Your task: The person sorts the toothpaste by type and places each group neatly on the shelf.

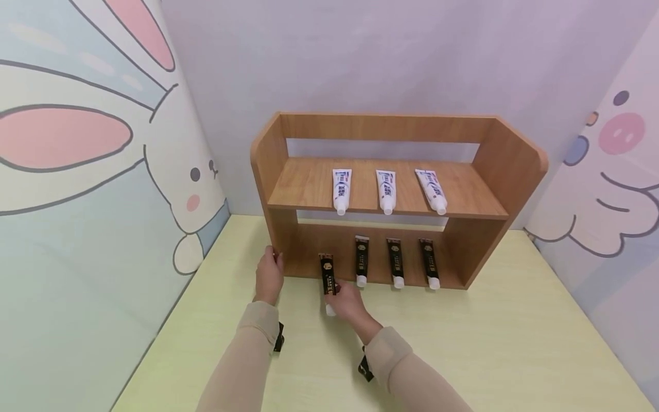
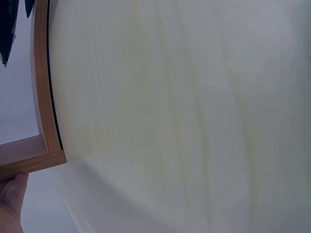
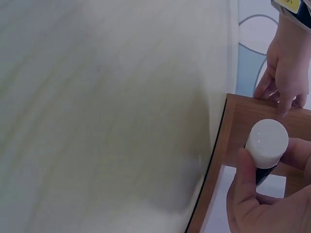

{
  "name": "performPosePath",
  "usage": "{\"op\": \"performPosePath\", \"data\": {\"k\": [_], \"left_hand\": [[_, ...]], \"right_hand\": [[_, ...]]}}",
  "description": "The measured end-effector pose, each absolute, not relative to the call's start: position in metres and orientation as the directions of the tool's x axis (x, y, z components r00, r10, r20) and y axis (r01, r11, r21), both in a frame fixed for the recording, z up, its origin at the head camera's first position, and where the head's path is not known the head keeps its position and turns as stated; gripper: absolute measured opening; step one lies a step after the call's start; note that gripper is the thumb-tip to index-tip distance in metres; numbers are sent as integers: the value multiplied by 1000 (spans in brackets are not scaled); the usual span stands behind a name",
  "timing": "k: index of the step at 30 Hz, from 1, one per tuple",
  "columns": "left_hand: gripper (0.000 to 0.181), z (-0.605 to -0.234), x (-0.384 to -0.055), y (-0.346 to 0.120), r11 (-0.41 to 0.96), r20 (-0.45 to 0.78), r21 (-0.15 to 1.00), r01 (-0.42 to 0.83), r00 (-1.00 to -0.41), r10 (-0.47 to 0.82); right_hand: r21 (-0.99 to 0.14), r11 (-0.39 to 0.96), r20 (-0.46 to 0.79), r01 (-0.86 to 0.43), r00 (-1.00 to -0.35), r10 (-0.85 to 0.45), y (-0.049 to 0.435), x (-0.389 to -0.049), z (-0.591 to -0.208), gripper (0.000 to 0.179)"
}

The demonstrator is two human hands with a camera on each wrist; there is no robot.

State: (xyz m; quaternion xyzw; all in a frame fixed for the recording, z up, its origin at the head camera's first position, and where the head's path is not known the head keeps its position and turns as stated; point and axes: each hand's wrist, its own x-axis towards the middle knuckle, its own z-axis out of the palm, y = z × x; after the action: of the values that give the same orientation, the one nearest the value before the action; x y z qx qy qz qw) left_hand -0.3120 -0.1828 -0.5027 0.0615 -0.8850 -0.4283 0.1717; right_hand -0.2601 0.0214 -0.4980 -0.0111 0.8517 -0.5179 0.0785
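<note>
My right hand (image 1: pixel 350 302) pinches a black toothpaste tube (image 1: pixel 327 272) with gold print near its white cap (image 3: pixel 267 141). The tube is at the left front of the wooden shelf's lower level, cap toward me; whether its far end touches the board cannot be told. At the shelf's lower left front corner, my left hand (image 1: pixel 269 276) holds the side panel (image 1: pixel 285 243), with fingers on both sides of its edge. In the left wrist view only a small part of that hand (image 2: pixel 13 201) shows against the wood.
Three more black tubes, a left one (image 1: pixel 362 260), a middle one (image 1: pixel 396 262) and a right one (image 1: pixel 429 262), lie on the lower level. Above them, three white toothpaste tubes (image 1: pixel 386 190) lie on the upper board (image 1: pixel 309 183). The shelf stands on a pale yellow table (image 1: pixel 489 343).
</note>
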Motion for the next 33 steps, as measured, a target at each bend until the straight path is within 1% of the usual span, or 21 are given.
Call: {"op": "performPosePath", "data": {"k": [2, 7, 11, 14, 18, 22, 25, 30, 33], "left_hand": [[20, -503, -312, -182, 630, 256, 776, 38, -931, -260], [20, -503, -314, -181, 610, 238, 792, 26, -933, -270], [21, -503, -314, -180, 596, 224, 803, 22, -937, -267], [21, -502, -314, -180, 593, 222, 805, 20, -937, -270], [22, -499, -314, -179, 587, 220, 809, 22, -938, -269], [23, -498, -314, -178, 590, 225, 807, 24, -937, -268], [23, -499, -315, -179, 587, 226, 809, 23, -935, -275], [22, -503, -314, -180, 589, 229, 808, 24, -933, -276], [21, -504, -313, -181, 594, 233, 804, 24, -932, -279]], "right_hand": [[-893, 445, -127, 75, -988, -87, 21, -263, -500, 46], [-906, 417, -108, 76, -993, -53, 21, -272, -507, 37], [-899, 436, -67, 44, -997, -38, 20, -280, -512, 29], [-892, 450, -65, 47, -998, -25, 18, -286, -512, 26], [-879, 474, -60, 51, -998, -2, 15, -293, -509, 31], [-869, 491, -60, 60, -998, 17, 12, -300, -505, 47], [-866, 492, -86, 87, -996, 25, 9, -303, -501, 53], [-857, 503, -110, 112, -993, 34, 5, -307, -499, 54], [-857, 507, -89, 96, -995, 39, 2, -308, -502, 51]]}}
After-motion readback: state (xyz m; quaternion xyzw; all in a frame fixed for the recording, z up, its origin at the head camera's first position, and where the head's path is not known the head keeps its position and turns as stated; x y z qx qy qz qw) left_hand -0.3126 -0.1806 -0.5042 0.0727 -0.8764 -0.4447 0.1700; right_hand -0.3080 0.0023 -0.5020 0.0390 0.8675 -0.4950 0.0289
